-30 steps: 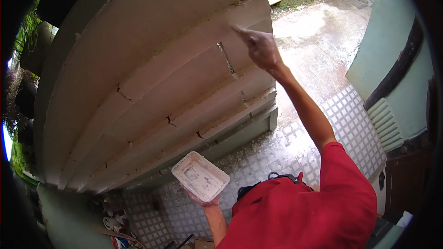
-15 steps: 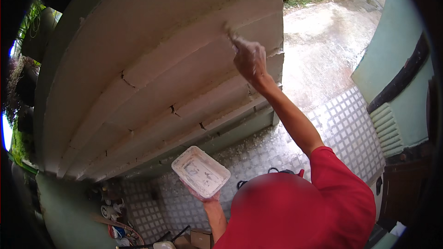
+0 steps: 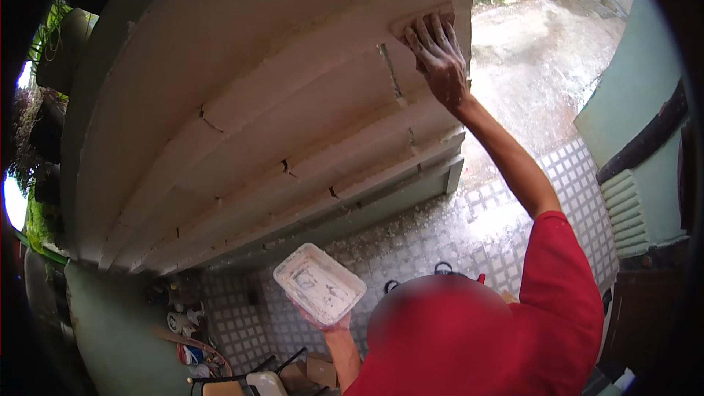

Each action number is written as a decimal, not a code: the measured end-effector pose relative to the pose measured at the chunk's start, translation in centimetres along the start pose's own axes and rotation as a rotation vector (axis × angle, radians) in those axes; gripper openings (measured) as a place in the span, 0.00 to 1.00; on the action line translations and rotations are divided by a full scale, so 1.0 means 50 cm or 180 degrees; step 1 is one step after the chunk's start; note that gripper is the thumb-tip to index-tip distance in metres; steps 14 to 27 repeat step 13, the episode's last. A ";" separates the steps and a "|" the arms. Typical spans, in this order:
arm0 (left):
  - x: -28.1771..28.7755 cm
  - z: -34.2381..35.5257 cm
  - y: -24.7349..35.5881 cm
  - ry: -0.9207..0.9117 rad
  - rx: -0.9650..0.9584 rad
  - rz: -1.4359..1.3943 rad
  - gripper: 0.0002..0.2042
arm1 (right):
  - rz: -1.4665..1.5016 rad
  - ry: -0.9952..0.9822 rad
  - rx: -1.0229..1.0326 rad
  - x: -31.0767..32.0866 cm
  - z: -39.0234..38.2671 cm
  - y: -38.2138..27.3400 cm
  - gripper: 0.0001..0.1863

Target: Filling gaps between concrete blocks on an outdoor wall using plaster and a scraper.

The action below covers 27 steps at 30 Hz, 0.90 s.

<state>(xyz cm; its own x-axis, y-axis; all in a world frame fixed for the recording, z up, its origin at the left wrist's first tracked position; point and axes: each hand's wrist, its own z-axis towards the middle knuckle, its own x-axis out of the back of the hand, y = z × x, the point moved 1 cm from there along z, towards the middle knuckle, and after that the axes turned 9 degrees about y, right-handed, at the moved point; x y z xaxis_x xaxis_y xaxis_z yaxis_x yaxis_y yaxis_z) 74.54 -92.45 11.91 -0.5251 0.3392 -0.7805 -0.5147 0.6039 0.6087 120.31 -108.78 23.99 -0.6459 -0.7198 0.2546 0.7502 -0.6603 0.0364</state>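
My right hand (image 3: 442,62), coated in whitish paste, reaches up to the right. Its fingers press a thin, flat, pale spreader (image 3: 419,19) against a stepped, pale plastered surface (image 3: 293,73). Just left of that hand, a narrow dark gap (image 3: 391,73) runs across one step. Lower down, my left hand (image 3: 334,325) supports a white rectangular plastic tub (image 3: 314,280) from beneath and along its near edge. Smears of paste line the tub, which tilts so its inside shows. Most of the left palm is hidden under it.
Several cracks (image 3: 287,168) mark the steps. Below lies a checkered tile floor (image 3: 293,323) with spatter. Cardboard boxes (image 3: 321,369) and a chair (image 3: 268,383) stand at the bottom; assorted items (image 3: 187,323) sit by the left wall. A green wall (image 3: 645,51) rises at right.
My right hand has moved right and slightly up, from a pinched grip on the spreader to spread fingers flattening it on the surface. The left hand keeps the tub nearly in place.
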 end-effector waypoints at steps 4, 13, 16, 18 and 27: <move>0.033 0.046 0.007 -0.0338 0.0036 -0.0216 0.31 | 0.0043 -0.0187 -0.0079 -0.001 -0.009 -0.039 0.32; -0.009 0.035 0.007 0.0246 0.0110 -0.0126 0.41 | 0.1370 0.0097 -0.1775 0.117 0.040 -0.011 0.27; -0.009 0.035 0.007 0.0246 0.0110 -0.0126 0.41 | 0.1370 0.0097 -0.1775 0.117 0.040 -0.011 0.27; -0.009 0.035 0.007 0.0246 0.0110 -0.0126 0.41 | 0.1370 0.0097 -0.1775 0.117 0.040 -0.011 0.27; -0.009 0.035 0.007 0.0246 0.0110 -0.0126 0.41 | 0.1370 0.0097 -0.1775 0.117 0.040 -0.011 0.27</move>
